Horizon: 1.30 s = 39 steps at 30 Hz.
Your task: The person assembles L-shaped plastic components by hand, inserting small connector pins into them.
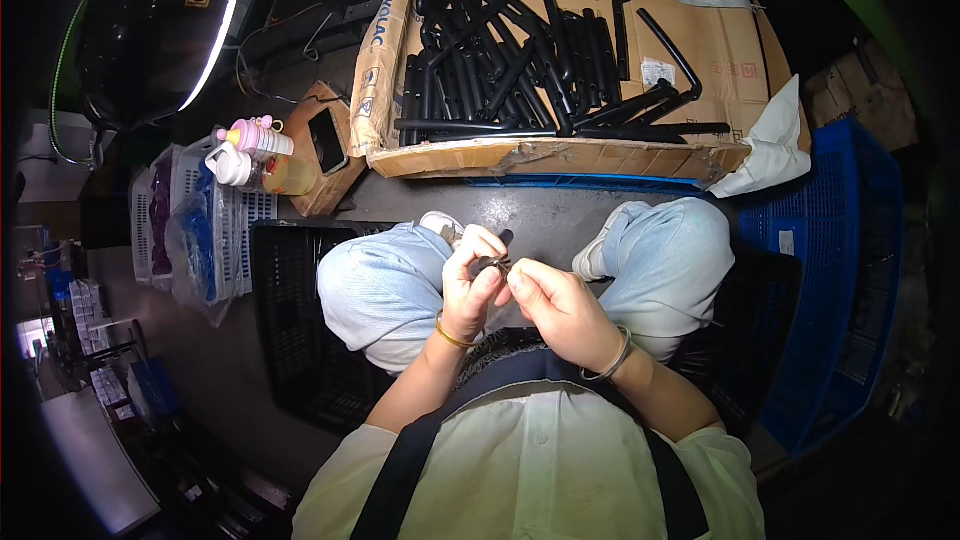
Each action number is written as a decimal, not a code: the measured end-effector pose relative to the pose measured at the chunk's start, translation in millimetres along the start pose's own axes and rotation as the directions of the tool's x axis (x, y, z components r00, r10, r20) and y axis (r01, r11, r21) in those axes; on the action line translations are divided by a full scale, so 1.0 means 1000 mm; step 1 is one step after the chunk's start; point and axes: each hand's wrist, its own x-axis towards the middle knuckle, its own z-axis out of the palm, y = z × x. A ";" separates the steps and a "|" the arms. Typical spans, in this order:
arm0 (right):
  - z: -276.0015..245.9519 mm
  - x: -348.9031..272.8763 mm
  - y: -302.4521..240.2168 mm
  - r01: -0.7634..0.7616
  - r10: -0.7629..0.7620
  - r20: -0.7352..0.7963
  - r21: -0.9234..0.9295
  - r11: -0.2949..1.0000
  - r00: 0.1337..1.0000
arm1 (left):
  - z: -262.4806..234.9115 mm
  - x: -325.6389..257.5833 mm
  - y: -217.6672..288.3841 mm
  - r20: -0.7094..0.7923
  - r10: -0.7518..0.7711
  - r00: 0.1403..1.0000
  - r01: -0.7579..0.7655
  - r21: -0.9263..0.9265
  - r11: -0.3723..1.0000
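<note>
My left hand (pixel 468 290) is closed around a black tube-like part (pixel 507 237), held between my knees. One dark end of it sticks up past the fingers, and the rest is mostly hidden by them. My right hand (pixel 563 312) meets it from the right, thumb and forefinger pinched at the near end of the part. Whatever those fingertips grip is too small to make out. Beyond my hands, many black bent tubes (pixel 520 70) lie heaped in an open cardboard box (pixel 560 158).
Blue crates (pixel 815 270) stand at the right. On the left are a black crate (pixel 300 330), a white basket (pixel 262 204) with bagged items, and bottles (pixel 235 165) beside a phone (pixel 326 140) on a brown box (pixel 343 185). A large glossy black object (pixel 150 30) hangs far left.
</note>
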 end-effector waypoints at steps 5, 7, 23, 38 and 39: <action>-0.003 -0.001 0.007 -0.079 0.073 0.070 0.092 0.993 0.995 | 0.000 0.005 0.004 0.011 0.065 0.998 -0.066 0.106 0.992; -0.002 -0.001 0.014 -0.115 0.103 0.102 0.131 0.985 0.990 | 0.000 0.007 0.005 0.043 0.135 0.990 -0.141 0.196 0.970; 0.014 0.031 0.012 0.001 0.058 -0.126 0.424 0.906 0.990 | 0.016 0.005 0.005 -0.126 0.060 0.990 -0.094 -0.290 0.952; 0.009 -0.042 0.040 0.045 -0.026 0.048 -0.432 0.901 0.998 | 0.006 0.034 0.034 0.367 -0.090 0.926 0.374 -0.925 0.073; 0.008 -0.043 0.042 0.055 -0.049 0.025 -0.437 0.898 0.998 | 0.008 0.034 0.034 0.341 -0.114 0.933 0.353 -0.931 0.097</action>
